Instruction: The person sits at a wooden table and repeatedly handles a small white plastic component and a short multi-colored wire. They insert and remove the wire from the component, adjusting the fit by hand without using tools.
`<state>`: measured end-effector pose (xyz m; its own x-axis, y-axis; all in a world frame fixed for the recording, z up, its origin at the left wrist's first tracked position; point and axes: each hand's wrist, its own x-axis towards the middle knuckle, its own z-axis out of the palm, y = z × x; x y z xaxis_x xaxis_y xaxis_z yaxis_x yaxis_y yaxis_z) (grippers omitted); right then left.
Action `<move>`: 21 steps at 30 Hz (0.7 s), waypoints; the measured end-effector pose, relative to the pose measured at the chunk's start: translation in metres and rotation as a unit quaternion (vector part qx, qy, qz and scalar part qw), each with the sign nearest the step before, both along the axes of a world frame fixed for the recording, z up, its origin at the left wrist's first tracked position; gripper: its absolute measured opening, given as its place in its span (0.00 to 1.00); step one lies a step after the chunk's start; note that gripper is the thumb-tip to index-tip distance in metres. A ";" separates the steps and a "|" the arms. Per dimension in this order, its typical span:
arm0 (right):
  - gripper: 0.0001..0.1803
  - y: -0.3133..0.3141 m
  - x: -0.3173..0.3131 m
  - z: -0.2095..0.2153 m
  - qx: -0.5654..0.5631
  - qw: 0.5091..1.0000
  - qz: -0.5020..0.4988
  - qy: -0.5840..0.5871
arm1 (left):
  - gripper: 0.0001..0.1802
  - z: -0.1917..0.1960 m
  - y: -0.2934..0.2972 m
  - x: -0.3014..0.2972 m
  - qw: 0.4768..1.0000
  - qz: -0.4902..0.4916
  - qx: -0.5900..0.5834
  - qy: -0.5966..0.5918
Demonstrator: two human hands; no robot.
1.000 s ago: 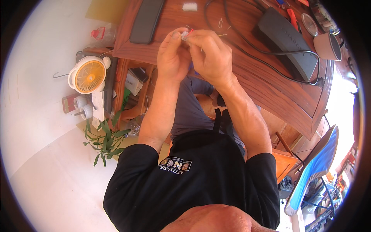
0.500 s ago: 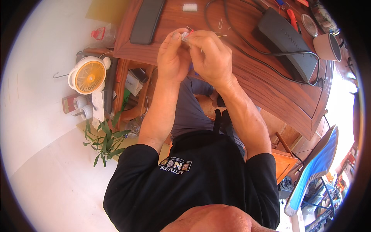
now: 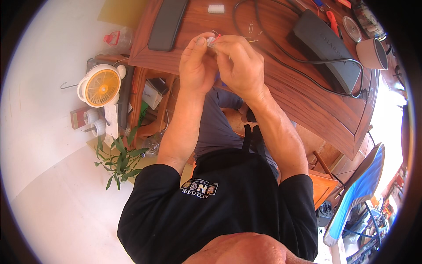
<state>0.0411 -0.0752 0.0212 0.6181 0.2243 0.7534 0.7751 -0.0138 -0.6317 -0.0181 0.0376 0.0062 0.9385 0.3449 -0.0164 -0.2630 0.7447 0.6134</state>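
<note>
Item: small white connector [image 3: 211,41] with red wire, pinched between fingers of left hand [image 3: 198,66] and right hand [image 3: 239,66], held just above the wooden counter [image 3: 281,88]. Change since a second ago: none; grip unchanged, fine work continuing. Near counter edge directly beneath; black cable [image 3: 281,66] just right; open room left toward black keyboard [image 3: 167,24].

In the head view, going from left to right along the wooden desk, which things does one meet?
Flat dark slab → small white block → both hands, left hand and right hand, pinching a small white part → long dark case → cup.
</note>
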 end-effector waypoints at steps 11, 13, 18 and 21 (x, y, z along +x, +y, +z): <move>0.06 0.000 -0.001 0.002 -0.011 1.000 -0.004 0.003 | 0.12 0.000 0.000 0.000 1.000 0.006 0.005 0.006; 0.06 0.000 -0.001 0.002 -0.017 1.000 -0.010 0.003 | 0.12 0.000 -0.001 0.001 1.000 0.008 0.005 0.012; 0.06 -0.001 -0.001 0.002 -0.026 1.000 -0.012 0.002 | 0.11 -0.001 -0.002 0.002 1.000 0.016 0.015 0.014; 0.06 -0.002 0.000 0.003 -0.037 0.999 -0.010 0.005 | 0.11 -0.001 -0.003 0.002 0.999 0.018 0.027 0.013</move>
<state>0.0408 -0.0776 0.0238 0.6300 0.2665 0.7295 0.7682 -0.0762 -0.6356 -0.0158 0.0348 0.0053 0.9247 0.3802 -0.0210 -0.2731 0.7008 0.6590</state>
